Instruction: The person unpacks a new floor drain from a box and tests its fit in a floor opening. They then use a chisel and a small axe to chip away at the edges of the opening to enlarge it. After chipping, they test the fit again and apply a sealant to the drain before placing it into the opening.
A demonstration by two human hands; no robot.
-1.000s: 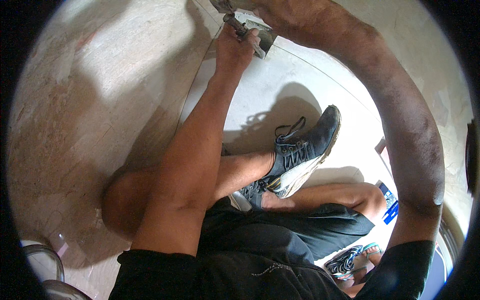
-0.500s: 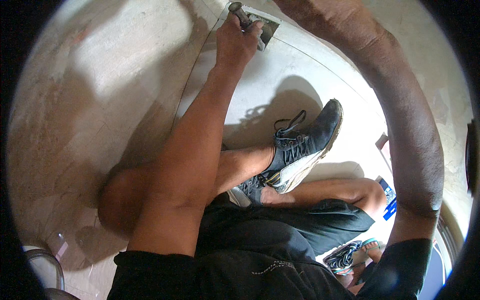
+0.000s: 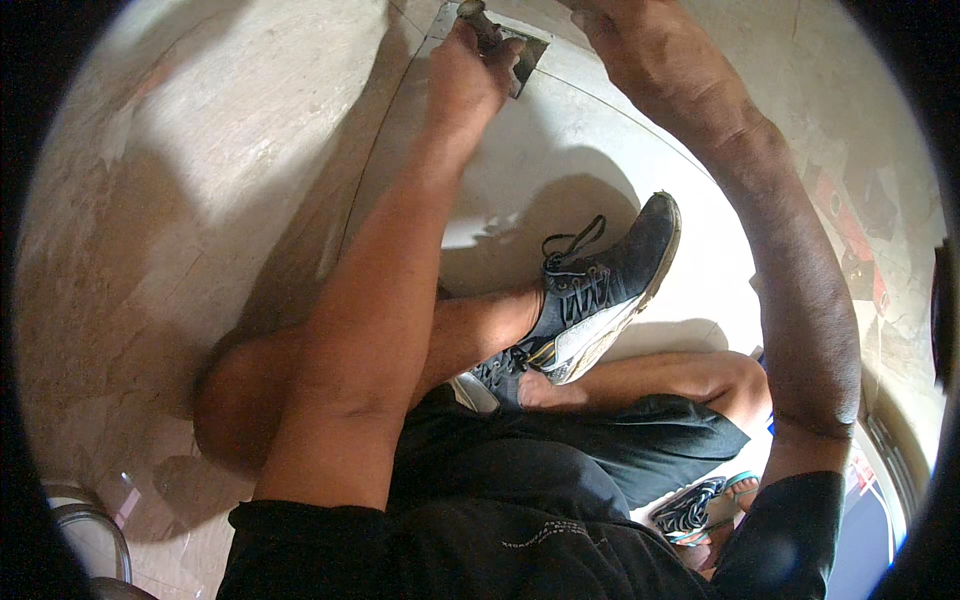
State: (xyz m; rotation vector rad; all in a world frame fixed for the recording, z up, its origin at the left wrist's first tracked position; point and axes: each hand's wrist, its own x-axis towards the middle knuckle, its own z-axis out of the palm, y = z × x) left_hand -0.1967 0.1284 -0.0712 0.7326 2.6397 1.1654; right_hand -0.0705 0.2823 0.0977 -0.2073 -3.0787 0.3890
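My left hand [image 3: 466,78] is closed round a thick metal chisel [image 3: 471,11], whose round, worn head sticks up above the fist. It is held at a dark square cutout [image 3: 530,66] in the pale tiled surface, and the fist hides most of the shaft and the tip. At the top edge my right hand [image 3: 635,32] is raised to the right of the cutout, its fingers curled. The frame cuts it off, so whatever it grips is out of sight.
My crossed legs and a black-and-white shoe [image 3: 610,285] lie below the cutout. At lower right are a coiled dark cable [image 3: 688,508] and another person's sandalled foot [image 3: 742,490]. A curved metal tube [image 3: 100,515] stands at lower left. A red strip [image 3: 850,235] lies at right.
My right forearm has shifted left and slightly down, bringing more of the hand into view. My left hand stays on the chisel at the cutout, nearly unmoved.
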